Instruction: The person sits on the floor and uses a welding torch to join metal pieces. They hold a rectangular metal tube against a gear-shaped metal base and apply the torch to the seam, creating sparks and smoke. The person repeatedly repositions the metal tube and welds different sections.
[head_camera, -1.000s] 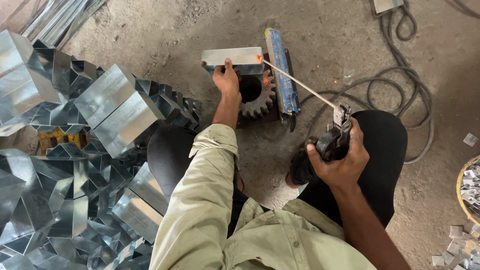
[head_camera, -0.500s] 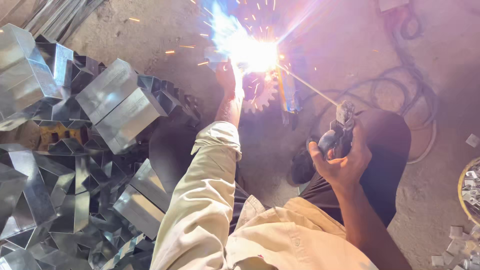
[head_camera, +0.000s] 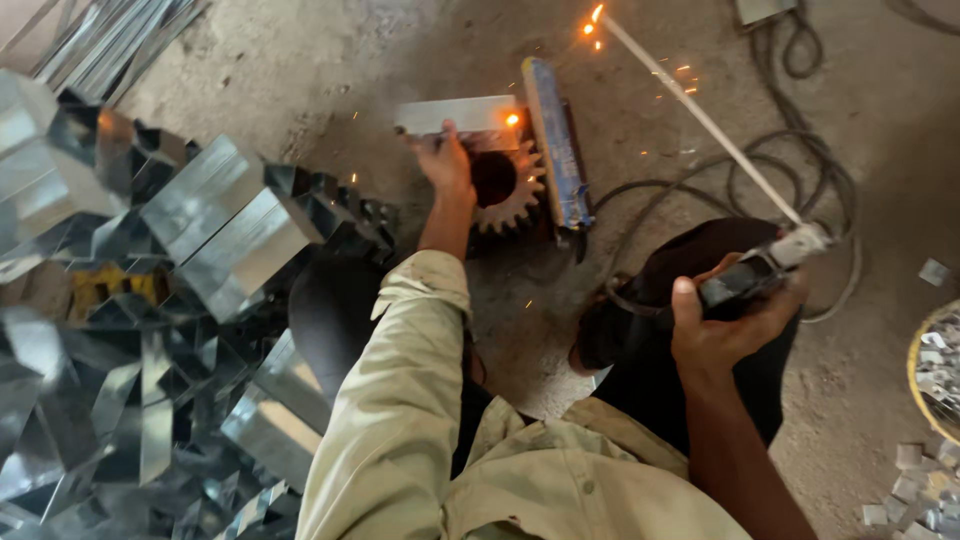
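Left hand (head_camera: 447, 165) presses flat on the steel bracket (head_camera: 455, 115) lying on the gear (head_camera: 505, 188), on the floor. Right hand (head_camera: 722, 325) grips the electrode holder (head_camera: 760, 272); rod tip (head_camera: 598, 14) glowing, raised clear. Yellow-rimmed basket (head_camera: 940, 372) holds small metal squares.

Two hands are seen: the left hand (head_camera: 447, 165) and the right hand (head_camera: 722, 330). One welding rod (head_camera: 700, 115), one gear (head_camera: 508, 190), one flat metal piece (head_camera: 455, 115) and one blue file (head_camera: 555, 140) are counted. Many folded sheet-metal pieces (head_camera: 150, 300) are piled at the left, uncounted.
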